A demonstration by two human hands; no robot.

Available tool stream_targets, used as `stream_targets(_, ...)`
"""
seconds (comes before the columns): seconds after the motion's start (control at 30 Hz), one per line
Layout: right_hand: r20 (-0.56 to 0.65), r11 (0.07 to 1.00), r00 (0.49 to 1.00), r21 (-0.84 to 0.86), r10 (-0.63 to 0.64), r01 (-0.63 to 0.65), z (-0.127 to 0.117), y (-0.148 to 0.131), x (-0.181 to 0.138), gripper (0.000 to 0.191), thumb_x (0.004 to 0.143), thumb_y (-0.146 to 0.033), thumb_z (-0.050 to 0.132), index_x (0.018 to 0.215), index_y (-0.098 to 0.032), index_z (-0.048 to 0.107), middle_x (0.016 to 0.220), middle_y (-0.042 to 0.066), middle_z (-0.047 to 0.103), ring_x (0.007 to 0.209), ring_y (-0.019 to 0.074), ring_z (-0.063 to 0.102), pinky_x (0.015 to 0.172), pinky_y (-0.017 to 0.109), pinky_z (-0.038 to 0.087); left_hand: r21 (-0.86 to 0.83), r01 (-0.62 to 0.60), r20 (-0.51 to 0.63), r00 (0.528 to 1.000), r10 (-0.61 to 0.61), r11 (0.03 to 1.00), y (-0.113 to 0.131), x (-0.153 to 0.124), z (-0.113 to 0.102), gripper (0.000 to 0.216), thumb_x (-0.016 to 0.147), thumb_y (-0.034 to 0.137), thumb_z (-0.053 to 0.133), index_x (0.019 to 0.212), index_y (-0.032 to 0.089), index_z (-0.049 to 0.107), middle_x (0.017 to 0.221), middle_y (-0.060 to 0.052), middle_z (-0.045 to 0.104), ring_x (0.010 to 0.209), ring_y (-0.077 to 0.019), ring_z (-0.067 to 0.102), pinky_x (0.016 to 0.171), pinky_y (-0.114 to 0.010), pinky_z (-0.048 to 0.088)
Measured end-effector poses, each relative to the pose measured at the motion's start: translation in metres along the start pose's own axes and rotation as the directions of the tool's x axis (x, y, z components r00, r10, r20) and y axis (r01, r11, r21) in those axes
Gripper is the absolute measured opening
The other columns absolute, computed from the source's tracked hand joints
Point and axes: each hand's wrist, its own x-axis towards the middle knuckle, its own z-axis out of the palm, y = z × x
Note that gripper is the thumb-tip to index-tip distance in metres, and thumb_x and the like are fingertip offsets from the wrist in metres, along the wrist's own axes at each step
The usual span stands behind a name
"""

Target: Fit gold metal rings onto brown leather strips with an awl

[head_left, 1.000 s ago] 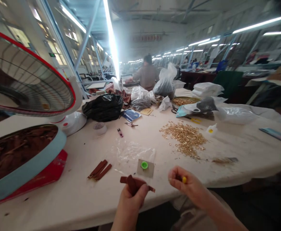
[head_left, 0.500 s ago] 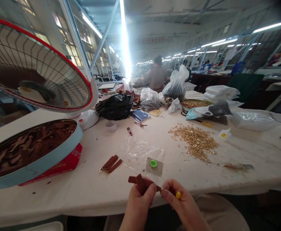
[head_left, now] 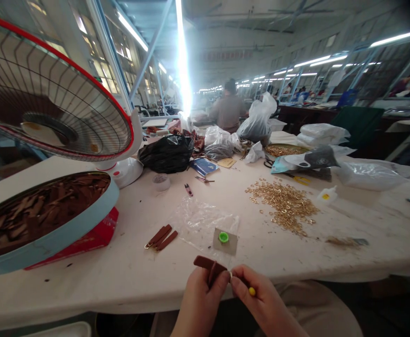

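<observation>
My left hand (head_left: 206,292) is closed on a brown leather strap (head_left: 208,264), pinching it between thumb and fingers. Folded material stands up beside the thumb. The fingertips of my right hand (head_left: 255,292) meet the left ones at the strap's end, where a small pale ring (head_left: 230,275) shows. Tucked in the right hand is a thin tool with a yellow end (head_left: 252,291); its other end is hidden by the fingers. Several finished-looking brown straps with gold rings (head_left: 161,238) lie left of my hands. Beyond my hands a green cap (head_left: 223,237) rests on a grey card (head_left: 230,245).
A pale blue round tray (head_left: 85,229) full of brown leather pieces stands at left, below a fan (head_left: 131,126). Gold rings (head_left: 285,206) are heaped at right, near a white bottle (head_left: 327,195). Snips (head_left: 188,189), a black bag (head_left: 166,153) and a brush (head_left: 345,241) lie around.
Both hands have drawn closer together and shifted slightly left. The leather strap has turned, and its upright folded part now shows narrower. The view has shifted a little.
</observation>
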Motion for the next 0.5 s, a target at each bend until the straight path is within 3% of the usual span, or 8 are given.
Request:
stream_targets(0.13, -0.090, 0.998, 0.996, -0.055, -0.027, 0.022, 0.003, 0.002, 0.001, 0.036, 0.086, -0.047, 0.036, 0.064, -0.020, 0.044, 0.058, -0.002, 0.042, 0.057, 0.0141, 0.041, 0.053, 0.025, 0.034, 0.042, -0.154, -0.041, 0.987, 0.156, 0.987, 0.003, -0.005, 0.007, 0.015, 0.077, 0.027, 0.051, 0.073, 0.016, 0.060, 0.074, -0.006, 0.062, 0.072, -0.0211, 0.056, 0.067, -0.029, 0.042)
stream_targets(0.23, -0.117, 1.000, 0.993, -0.031, -0.004, 0.001, 0.006, 0.005, 0.002, 0.036, 0.086, -0.047, 0.036, 0.062, -0.020, 0.042, 0.056, -0.003, 0.041, 0.054, 0.0135, 0.040, 0.051, 0.024, 0.035, -0.042, -0.087, -0.045, 0.995, 0.085, 0.995, 0.000, -0.005, 0.011, 0.015, 0.077, 0.027, 0.049, 0.078, 0.015, 0.059, 0.075, -0.006, 0.063, 0.071, -0.0211, 0.057, 0.067, -0.029, 0.043)
stream_targets(0.37, -0.021, 0.996, 1.000, -0.087, -0.022, 0.020, -0.001, 0.007, -0.002, 0.025, 0.083, -0.039, 0.045, 0.068, -0.019, 0.050, 0.056, -0.003, 0.046, 0.052, 0.0132, 0.044, 0.049, 0.023, 0.036, -0.110, 0.007, 0.057, 0.998, -0.001, 0.994, -0.005, 0.004, 0.003, 0.014, 0.075, 0.026, 0.050, 0.077, 0.014, 0.057, 0.073, -0.005, 0.063, 0.074, -0.0212, 0.057, 0.069, -0.029, 0.043)
stream_targets(0.43, -0.010, 0.972, 0.993, -0.203, -0.119, 0.114, -0.008, 0.005, -0.004, 0.011, 0.080, -0.031, 0.051, 0.081, -0.020, 0.056, 0.064, -0.001, 0.053, 0.056, 0.0141, 0.049, 0.051, 0.023, 0.039, -0.146, 0.039, 0.135, 0.991, -0.019, 0.989, -0.005, 0.007, -0.002, 0.013, 0.074, 0.025, 0.051, 0.074, 0.014, 0.058, 0.071, -0.004, 0.064, 0.076, -0.0217, 0.058, 0.070, -0.029, 0.043)
stream_targets(0.5, 0.062, 0.899, 0.962, -0.344, -0.267, 0.271, -0.016, 0.002, -0.005, 0.012, 0.082, -0.025, 0.051, 0.090, -0.022, 0.060, 0.071, 0.002, 0.058, 0.061, 0.0154, 0.053, 0.055, 0.024, 0.040, -0.188, 0.064, 0.216, 0.976, -0.022, 0.980, -0.002, 0.009, -0.005, 0.012, 0.073, 0.023, 0.052, 0.075, 0.014, 0.059, 0.073, -0.003, 0.065, 0.080, -0.0225, 0.059, 0.074, -0.029, 0.043)
